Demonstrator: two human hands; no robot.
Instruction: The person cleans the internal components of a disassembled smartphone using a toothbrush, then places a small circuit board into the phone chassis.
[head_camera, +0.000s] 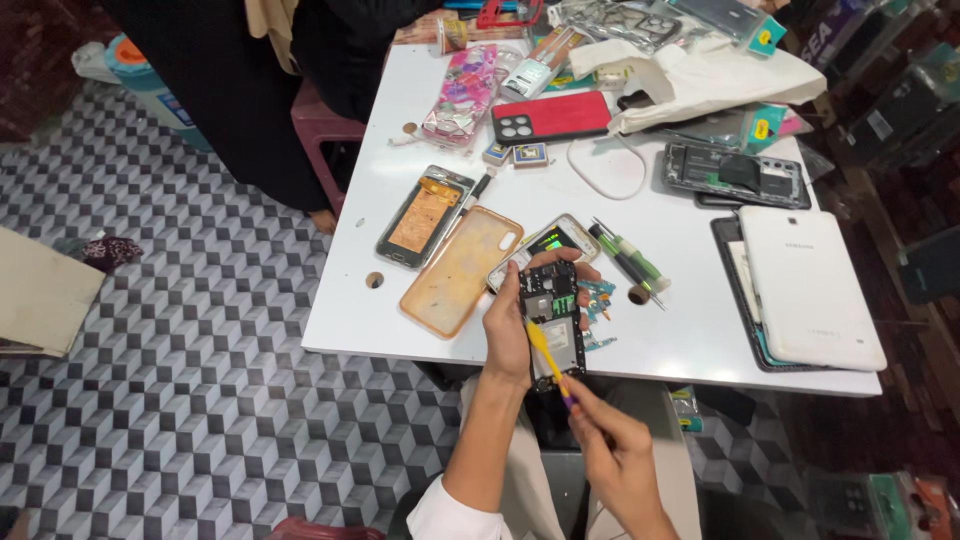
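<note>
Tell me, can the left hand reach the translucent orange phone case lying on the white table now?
Probably not at once. The left hand is shut around the opened black phone, so it is occupied. The translucent orange phone case lies just beside it on the white table, with nothing covering it.

Both hands (510, 320) (615, 440) raised, fingers closed, near together

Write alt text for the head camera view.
A left hand holds an opened phone above a white table while the right hand puts a yellow tool to it. An orange case, screwdrivers and a white tablet lie nearby.
</note>
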